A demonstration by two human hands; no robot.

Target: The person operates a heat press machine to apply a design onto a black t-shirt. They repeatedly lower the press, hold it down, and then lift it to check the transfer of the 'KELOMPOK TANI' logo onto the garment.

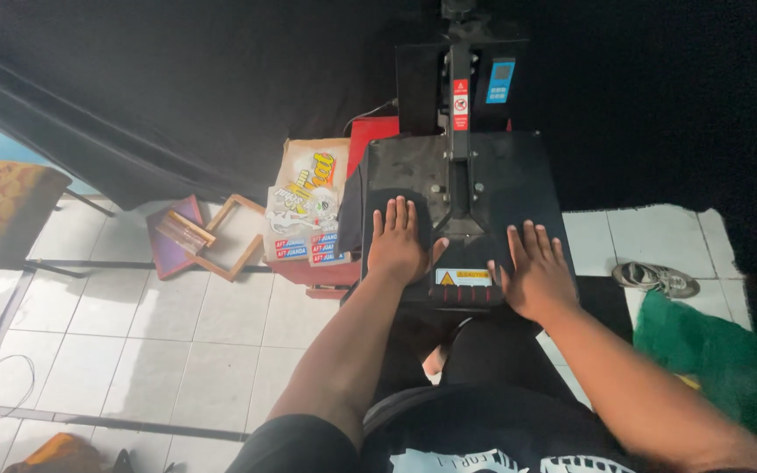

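Both hands flat on the heat press

Left hand (399, 245) and right hand (534, 270) lie open, palms down, gripping nothing, on the black press (484, 175) top plate; printed sheets (307, 210) lie just left of the left hand.

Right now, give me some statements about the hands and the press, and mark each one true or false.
1. Both hands lie flat on the black heat press. True.
2. The left hand holds a wooden frame. False: the wooden frame lies on the tiled floor, left of the press.
3. The right hand has its fingers spread on the top plate. True.
4. A grey shoe sits on top of the press. False: it lies on the floor to the right.
5. Printed sheets lie left of the press. True.
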